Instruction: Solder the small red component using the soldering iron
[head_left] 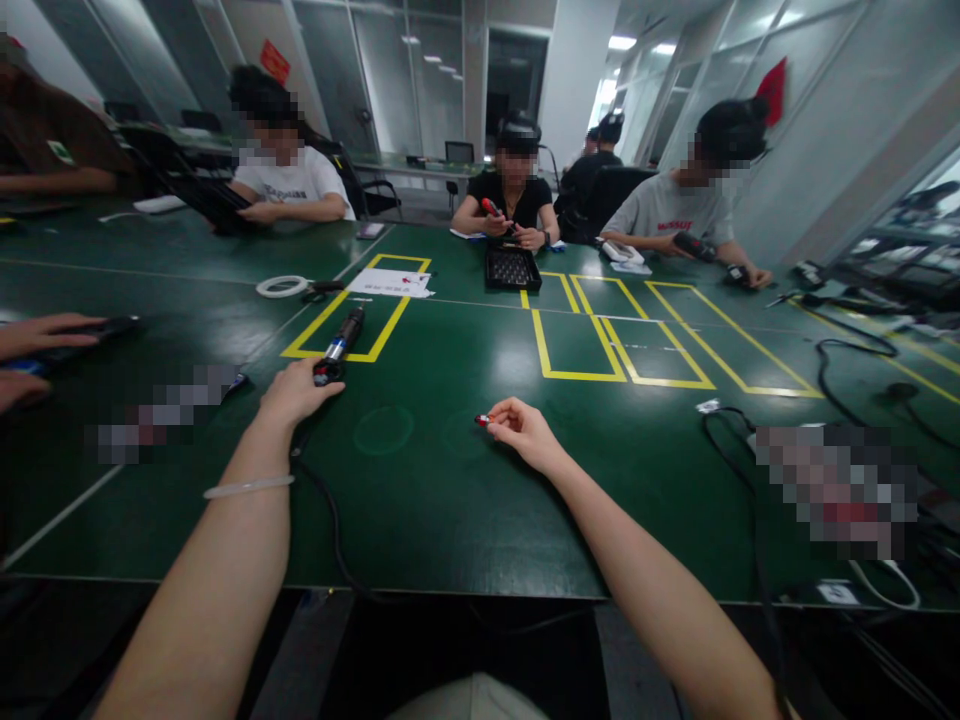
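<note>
My left hand is closed around the near end of a black-and-silver cylindrical tool with a blue band. The tool slants away from me over a yellow-taped rectangle on the green table. A black cord runs from near this hand toward the table's front edge. To the right, my right hand pinches a small red-and-black piece between thumb and fingers, just above the table. The piece is too small to name. My hands are well apart.
A white paper and a coiled white cable lie beyond my left hand. Across the table a person handles a red tool over a black tray. Another person's hands are at the left; cables lie at right.
</note>
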